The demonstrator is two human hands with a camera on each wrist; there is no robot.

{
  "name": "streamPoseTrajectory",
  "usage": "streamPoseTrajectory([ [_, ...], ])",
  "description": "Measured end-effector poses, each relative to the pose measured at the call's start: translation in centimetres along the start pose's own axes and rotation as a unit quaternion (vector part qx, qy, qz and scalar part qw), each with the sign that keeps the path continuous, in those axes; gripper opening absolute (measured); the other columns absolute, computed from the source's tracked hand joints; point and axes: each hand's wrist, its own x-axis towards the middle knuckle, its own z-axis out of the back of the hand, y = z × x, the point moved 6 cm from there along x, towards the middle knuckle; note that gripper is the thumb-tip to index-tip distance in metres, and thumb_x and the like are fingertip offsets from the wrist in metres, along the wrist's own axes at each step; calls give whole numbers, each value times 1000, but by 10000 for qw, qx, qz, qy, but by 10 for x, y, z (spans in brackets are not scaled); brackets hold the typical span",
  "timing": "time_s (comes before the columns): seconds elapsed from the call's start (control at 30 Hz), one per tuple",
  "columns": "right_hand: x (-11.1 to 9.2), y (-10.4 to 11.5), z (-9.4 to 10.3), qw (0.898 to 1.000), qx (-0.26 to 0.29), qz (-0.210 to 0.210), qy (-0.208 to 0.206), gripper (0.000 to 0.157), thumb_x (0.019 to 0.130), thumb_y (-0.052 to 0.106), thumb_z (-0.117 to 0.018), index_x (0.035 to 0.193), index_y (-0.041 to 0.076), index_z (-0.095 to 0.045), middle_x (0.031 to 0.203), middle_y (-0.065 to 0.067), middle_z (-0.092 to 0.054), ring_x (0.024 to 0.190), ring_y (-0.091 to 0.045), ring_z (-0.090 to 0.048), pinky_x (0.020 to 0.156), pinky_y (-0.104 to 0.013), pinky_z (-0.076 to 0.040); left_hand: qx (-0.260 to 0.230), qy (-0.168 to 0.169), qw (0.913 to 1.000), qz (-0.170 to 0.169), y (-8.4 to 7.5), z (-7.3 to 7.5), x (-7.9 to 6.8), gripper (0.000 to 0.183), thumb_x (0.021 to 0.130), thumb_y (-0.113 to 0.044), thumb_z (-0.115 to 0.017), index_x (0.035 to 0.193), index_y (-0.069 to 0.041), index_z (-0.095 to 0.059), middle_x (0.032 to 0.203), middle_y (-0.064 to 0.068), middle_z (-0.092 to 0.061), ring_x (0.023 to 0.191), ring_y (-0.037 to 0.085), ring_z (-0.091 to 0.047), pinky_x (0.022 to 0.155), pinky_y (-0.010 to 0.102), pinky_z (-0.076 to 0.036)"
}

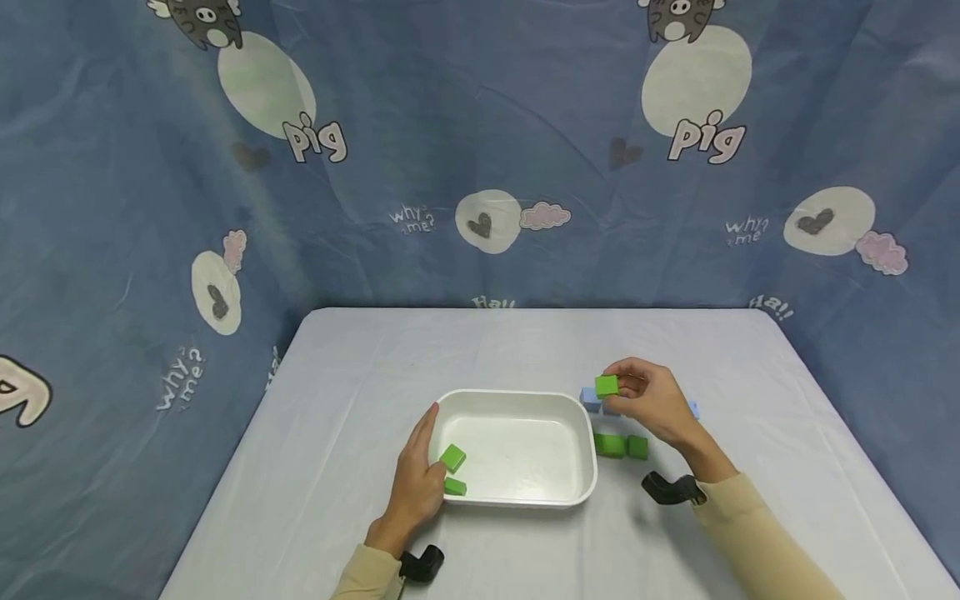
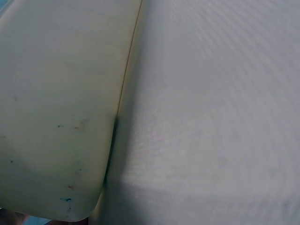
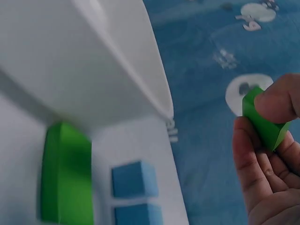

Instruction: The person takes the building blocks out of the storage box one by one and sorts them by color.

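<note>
My right hand [image 1: 651,400] pinches a green block [image 1: 607,386] between thumb and fingertips, above the table at the tray's back right corner. The same block [image 3: 265,119] shows its slanting sides in the right wrist view. My left hand [image 1: 417,477] holds the left side of a white tray [image 1: 517,502], fingers along the outer wall and thumb at the rim. Inside the tray near that thumb are two green pieces, a tilted block [image 1: 452,458] and a partly hidden one [image 1: 454,487]. The left wrist view mostly shows the tray's outer wall [image 2: 61,93].
Right of the tray lie green blocks [image 1: 610,446], with another green block [image 1: 637,447] beside them. Blue blocks [image 1: 590,400] sit behind these, partly hidden by my right hand. A white cloth covers the table [image 1: 360,367]; a blue printed curtain [image 1: 420,100] hangs behind.
</note>
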Motion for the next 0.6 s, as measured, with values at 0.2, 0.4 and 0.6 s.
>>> streamPoseTrajectory([
  [0.2, -17, -15, 24, 9989, 61, -329, -329, 34, 85, -4, -73, 117, -9, -63, 107, -24, -67, 87, -15, -68, 74, -25, -58, 35, 40, 10000, 60, -1, 0, 1, 85, 75, 13, -46, 158, 4, -28, 161, 20, -33, 149, 35, -29, 120, 52, -22],
  [0.4, -35, -28, 40, 9978, 41, -461, -479, 35, 86, -5, -72, 118, -12, -61, 107, -25, -67, 88, -13, -68, 74, -24, -58, 76, 56, 9998, 145, 1, -1, 0, 86, 75, 12, -46, 158, 3, -28, 161, 18, -33, 149, 33, -29, 121, 50, -22],
  [0.6, -51, -41, 50, 9961, -370, -615, -520, 36, 85, -4, -74, 119, -11, -62, 109, -23, -67, 91, -14, -68, 76, -22, -57, 34, 24, 10000, 81, 0, -2, 0, 86, 74, 13, -45, 158, 4, -29, 160, 21, -34, 148, 36, -30, 120, 52, -22],
])
